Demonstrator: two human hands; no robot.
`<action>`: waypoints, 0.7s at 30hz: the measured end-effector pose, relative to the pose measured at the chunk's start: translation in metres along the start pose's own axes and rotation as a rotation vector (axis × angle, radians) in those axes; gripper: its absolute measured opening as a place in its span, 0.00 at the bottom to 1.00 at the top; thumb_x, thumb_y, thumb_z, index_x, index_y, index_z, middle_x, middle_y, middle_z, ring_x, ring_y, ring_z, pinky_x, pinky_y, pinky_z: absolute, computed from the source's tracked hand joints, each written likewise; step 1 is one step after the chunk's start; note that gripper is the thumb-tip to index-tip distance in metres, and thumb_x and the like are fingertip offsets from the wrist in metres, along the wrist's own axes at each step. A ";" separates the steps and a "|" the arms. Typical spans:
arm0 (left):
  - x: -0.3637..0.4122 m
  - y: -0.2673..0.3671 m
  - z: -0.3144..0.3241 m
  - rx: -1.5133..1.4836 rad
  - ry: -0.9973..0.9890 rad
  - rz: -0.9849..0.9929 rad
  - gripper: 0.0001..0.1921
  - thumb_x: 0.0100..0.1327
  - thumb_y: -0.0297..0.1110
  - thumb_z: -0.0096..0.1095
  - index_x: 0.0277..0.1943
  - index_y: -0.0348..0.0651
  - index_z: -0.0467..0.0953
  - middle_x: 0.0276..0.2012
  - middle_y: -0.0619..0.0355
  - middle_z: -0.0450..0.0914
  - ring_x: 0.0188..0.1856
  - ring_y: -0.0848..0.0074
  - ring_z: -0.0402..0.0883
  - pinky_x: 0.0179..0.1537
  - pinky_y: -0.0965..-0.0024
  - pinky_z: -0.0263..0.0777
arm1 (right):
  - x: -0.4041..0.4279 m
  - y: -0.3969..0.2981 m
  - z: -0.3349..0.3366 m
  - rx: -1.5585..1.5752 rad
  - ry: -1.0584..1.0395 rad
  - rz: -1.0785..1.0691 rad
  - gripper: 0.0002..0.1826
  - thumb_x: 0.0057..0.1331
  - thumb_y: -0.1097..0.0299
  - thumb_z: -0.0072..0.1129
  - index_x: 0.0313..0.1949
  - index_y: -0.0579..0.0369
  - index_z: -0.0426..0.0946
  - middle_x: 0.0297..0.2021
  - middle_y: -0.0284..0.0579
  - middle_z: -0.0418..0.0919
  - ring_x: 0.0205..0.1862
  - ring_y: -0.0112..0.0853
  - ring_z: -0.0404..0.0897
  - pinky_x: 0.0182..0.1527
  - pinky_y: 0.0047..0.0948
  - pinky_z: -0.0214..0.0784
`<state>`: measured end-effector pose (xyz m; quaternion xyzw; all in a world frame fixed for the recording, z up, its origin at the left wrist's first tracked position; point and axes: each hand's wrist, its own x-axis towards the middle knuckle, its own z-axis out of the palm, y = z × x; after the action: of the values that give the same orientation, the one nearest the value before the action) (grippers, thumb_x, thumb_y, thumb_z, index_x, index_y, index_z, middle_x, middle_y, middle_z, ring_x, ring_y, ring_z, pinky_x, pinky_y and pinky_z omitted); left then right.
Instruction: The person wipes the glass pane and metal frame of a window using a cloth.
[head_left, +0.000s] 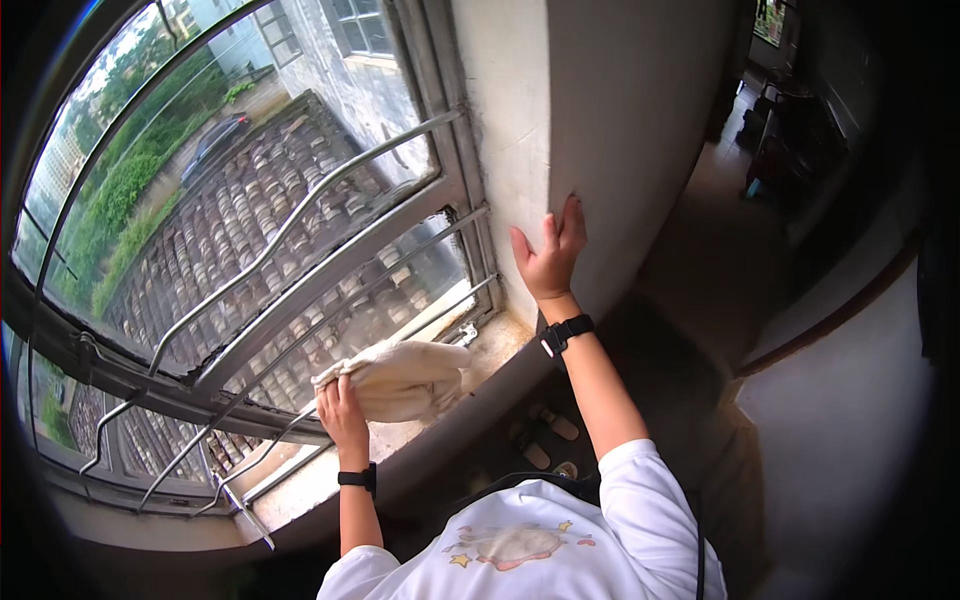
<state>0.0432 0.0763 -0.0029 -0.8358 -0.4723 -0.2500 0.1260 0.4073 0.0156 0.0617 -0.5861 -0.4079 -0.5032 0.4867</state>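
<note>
A cream-coloured cloth (409, 379) hangs bunched over the window sill (289, 487), with my left hand (343, 412) gripping its left end beside a metal window bar (281, 431). The cloth hides part of the sill and the lower window frame. My right hand (553, 251) rests with spread fingers against the corner of the white wall (517, 150) to the right of the window, holding nothing. A black band is on each wrist.
Bent metal bars (262, 259) cross the inside of the window. A small metal latch (468, 334) sits at the sill's right end. Slippers (553, 421) lie on the dark floor below. A white parapet with a brown rail (832, 319) curves along the right.
</note>
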 end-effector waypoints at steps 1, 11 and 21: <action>-0.006 -0.010 -0.001 0.041 0.061 0.018 0.13 0.56 0.28 0.51 0.45 0.42 0.68 0.43 0.53 0.71 0.51 0.60 0.67 0.53 0.62 0.57 | 0.000 0.000 0.001 -0.003 0.003 -0.003 0.39 0.54 0.58 0.60 0.61 0.41 0.47 0.55 0.62 0.58 0.53 0.55 0.62 0.52 0.52 0.53; -0.028 -0.066 -0.015 0.099 0.183 -0.157 0.09 0.55 0.27 0.52 0.39 0.41 0.68 0.39 0.52 0.70 0.48 0.61 0.66 0.53 0.59 0.54 | -0.001 0.003 0.001 0.000 -0.002 -0.017 0.39 0.54 0.61 0.61 0.61 0.45 0.48 0.57 0.63 0.54 0.56 0.57 0.58 0.54 0.52 0.52; -0.017 -0.054 -0.010 0.051 0.238 -0.126 0.08 0.52 0.27 0.54 0.36 0.40 0.68 0.36 0.52 0.70 0.46 0.60 0.66 0.54 0.55 0.50 | -0.001 0.002 0.002 -0.005 0.021 -0.013 0.38 0.54 0.62 0.61 0.60 0.46 0.49 0.58 0.63 0.54 0.56 0.57 0.58 0.54 0.52 0.52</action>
<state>-0.0134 0.0875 -0.0053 -0.7655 -0.5116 -0.3427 0.1865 0.4095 0.0175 0.0603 -0.5793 -0.4052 -0.5138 0.4861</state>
